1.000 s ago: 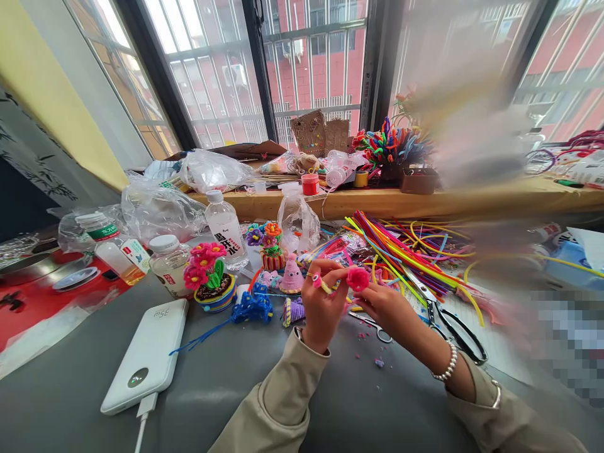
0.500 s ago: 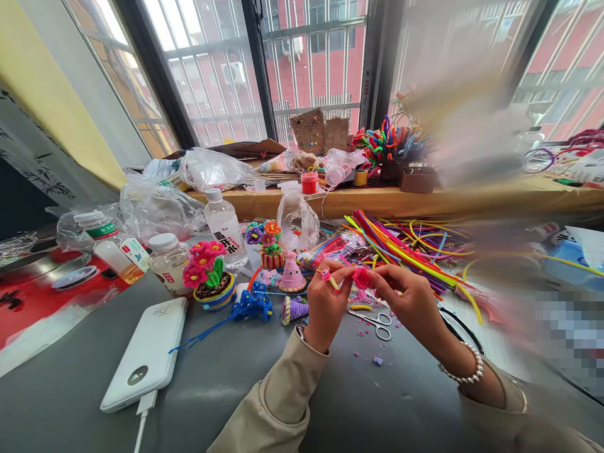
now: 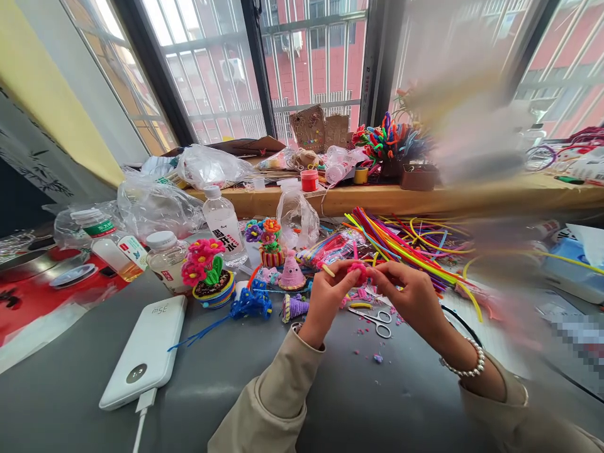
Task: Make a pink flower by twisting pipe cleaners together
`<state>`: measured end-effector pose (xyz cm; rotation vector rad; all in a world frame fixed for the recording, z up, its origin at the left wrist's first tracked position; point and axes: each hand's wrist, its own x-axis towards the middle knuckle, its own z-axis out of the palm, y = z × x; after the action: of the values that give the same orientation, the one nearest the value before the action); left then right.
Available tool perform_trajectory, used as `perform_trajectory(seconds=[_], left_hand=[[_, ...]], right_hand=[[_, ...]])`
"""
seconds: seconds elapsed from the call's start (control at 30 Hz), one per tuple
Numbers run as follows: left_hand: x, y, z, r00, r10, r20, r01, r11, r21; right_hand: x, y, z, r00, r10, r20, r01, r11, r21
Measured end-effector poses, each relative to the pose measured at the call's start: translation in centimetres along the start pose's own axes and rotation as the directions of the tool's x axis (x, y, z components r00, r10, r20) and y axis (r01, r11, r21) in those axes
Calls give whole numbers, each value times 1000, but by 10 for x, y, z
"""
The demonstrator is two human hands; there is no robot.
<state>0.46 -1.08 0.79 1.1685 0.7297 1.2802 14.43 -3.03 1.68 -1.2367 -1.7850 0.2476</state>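
Observation:
Both of my hands meet above the grey table (image 3: pixel 85 402) and pinch one small pink pipe-cleaner flower (image 3: pixel 357 270). My left hand (image 3: pixel 325 301) grips it from the left, with a short yellow stem piece (image 3: pixel 327 270) sticking out by the fingers. My right hand (image 3: pixel 409 297) grips it from the right; a pearl bracelet (image 3: pixel 467 369) circles that wrist. Small scissors (image 3: pixel 375 318) lie on the table just below the hands, among pink and purple fluff scraps (image 3: pixel 377 359).
A heap of coloured pipe cleaners (image 3: pixel 401 245) spreads behind the hands. Finished craft pieces stand to the left: a flower pot (image 3: pixel 207 277), a pink cone (image 3: pixel 291 274), a blue piece (image 3: pixel 252 305). A white power bank (image 3: pixel 146 352), bottles (image 3: pixel 224 226) and plastic bags (image 3: pixel 155 204) fill the left side.
My right hand has swung up and left, closing onto the pink flower beside my left hand. Both hands have lifted a little, and the large black scissors are now hidden.

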Motion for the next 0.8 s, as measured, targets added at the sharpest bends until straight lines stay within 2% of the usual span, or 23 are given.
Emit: perform_trajectory(seconds=[0.1, 0.2, 0.27, 0.4, 0.6, 0.73, 0.8], left_hand=[[1, 2, -1, 999, -54, -8, 53, 997, -54], [0, 4, -2, 995, -95, 32, 97, 992, -75], [0, 4, -2, 990, -124, 60, 129, 989, -77], [0, 5, -3, 980, -189, 67, 194, 977, -88], [-3, 7, 0, 973, -223, 63, 227, 972, -66], [-4, 9, 2, 968, -239, 75, 243, 968, -55], [-4, 8, 1, 967, -237, 92, 244, 967, -69]], right_hand=[[4, 2, -8, 987, -158, 0, 158, 986, -52], [7, 4, -16, 923, -380, 57, 384, 915, -125], [8, 4, -19, 882, -465, 76, 470, 864, -180], [7, 2, -24, 842, -528, 112, 536, 795, -283], [5, -1, -26, 787, -593, 168, 608, 703, -369], [5, 0, -24, 783, -585, 211, 620, 711, -330], [5, -1, -23, 800, -573, 180, 600, 750, -278]])
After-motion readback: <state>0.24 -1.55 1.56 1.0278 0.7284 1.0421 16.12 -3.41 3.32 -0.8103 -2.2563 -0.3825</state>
